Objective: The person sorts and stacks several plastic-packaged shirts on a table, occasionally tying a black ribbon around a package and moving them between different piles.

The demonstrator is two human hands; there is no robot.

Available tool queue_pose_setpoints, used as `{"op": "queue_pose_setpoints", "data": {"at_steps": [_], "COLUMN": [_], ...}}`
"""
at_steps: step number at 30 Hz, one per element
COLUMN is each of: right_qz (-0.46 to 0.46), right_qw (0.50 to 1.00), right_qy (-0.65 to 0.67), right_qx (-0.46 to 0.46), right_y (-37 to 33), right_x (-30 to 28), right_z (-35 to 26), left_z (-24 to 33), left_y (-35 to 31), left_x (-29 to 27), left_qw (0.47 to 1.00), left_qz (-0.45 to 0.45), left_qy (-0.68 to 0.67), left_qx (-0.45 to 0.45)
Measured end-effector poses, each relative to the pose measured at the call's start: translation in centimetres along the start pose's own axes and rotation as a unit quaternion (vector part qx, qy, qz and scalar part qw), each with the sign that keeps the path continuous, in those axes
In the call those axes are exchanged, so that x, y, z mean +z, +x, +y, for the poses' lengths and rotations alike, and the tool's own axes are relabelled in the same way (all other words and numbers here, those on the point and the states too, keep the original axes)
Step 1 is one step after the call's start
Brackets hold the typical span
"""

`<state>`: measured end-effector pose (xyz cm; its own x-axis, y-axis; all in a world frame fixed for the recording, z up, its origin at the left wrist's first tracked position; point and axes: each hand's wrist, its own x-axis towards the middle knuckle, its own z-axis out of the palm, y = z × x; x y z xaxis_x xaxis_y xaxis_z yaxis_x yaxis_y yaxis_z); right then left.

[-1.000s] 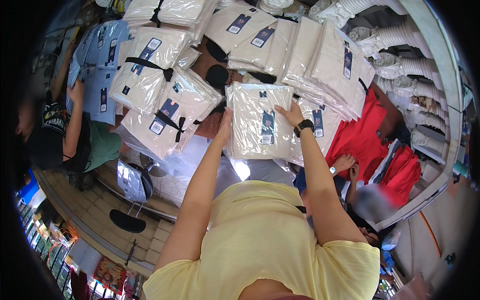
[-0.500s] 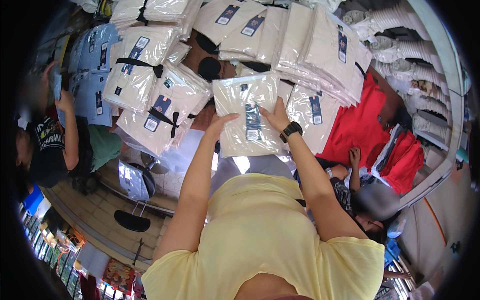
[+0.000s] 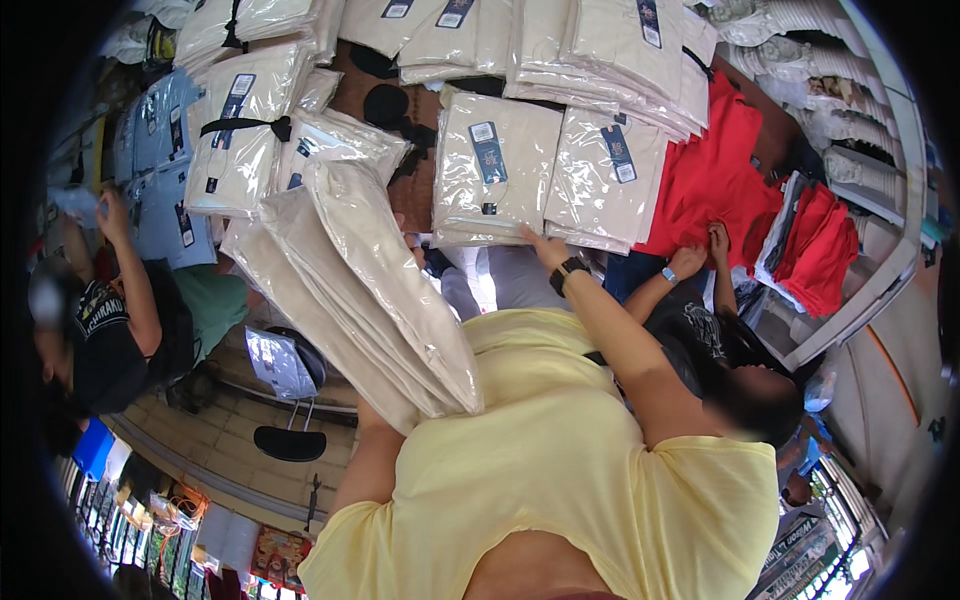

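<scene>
A tilted stack of cream garments in clear plastic bags (image 3: 360,290) leans against my chest on the left. My left forearm (image 3: 372,462) runs beneath and behind this stack and supports it, and the stack hides the fingers. My right hand (image 3: 545,248), with a black wristwatch above it, holds the near edge of a bagged cream garment (image 3: 493,135) with a dark blue tag. The thumb lies on top; the other fingers are mostly hidden. Beside it to the right lies another tagged bagged garment (image 3: 607,175).
Piles of bagged cream garments (image 3: 625,45) fill the far side, some tied with black bands (image 3: 245,126). Red cloth (image 3: 700,180) lies to the right, near a co-worker's hands (image 3: 688,262). Another person (image 3: 125,310) stands left by blue bagged garments (image 3: 165,180). A stool (image 3: 290,443) stands lower left.
The pack I held in both hands is no longer between them. A stack now leans on my left side. My right hand is at the near edge of a pack, and the view has shifted.
</scene>
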<state>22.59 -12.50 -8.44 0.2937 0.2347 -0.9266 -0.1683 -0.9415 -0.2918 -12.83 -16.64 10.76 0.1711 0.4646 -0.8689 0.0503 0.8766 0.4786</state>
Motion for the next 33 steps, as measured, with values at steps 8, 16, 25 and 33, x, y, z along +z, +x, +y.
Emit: {"op": "queue_pose_setpoints", "data": {"at_steps": [8, 16, 25, 33], "right_qz": [0.065, 0.028, -0.098, -0.256], "right_qw": [0.937, 0.986, 0.995, 0.936], "right_qy": [0.340, 0.163, -0.011, 0.242], "right_qx": [0.047, -0.021, -0.026, 0.023], "right_y": [5.5, 1.8, 5.7, -0.3], "right_x": [4.2, 5.2, 1.8, 3.3], "right_z": [1.1, -0.4, -1.1, -5.9], "left_z": [-0.8, -6.7, -3.9, 0.0], "left_y": [-7.6, -9.1, -9.3, -10.7], "left_x": [-1.6, -6.2, -5.8, -2.5], "left_qw": [0.916, 0.987, 0.993, 0.990], "left_qz": [0.095, 0.133, 0.088, 0.110], "left_qy": [0.375, -0.076, -0.062, -0.088], "left_qx": [0.112, 0.040, 0.043, -0.025]}}
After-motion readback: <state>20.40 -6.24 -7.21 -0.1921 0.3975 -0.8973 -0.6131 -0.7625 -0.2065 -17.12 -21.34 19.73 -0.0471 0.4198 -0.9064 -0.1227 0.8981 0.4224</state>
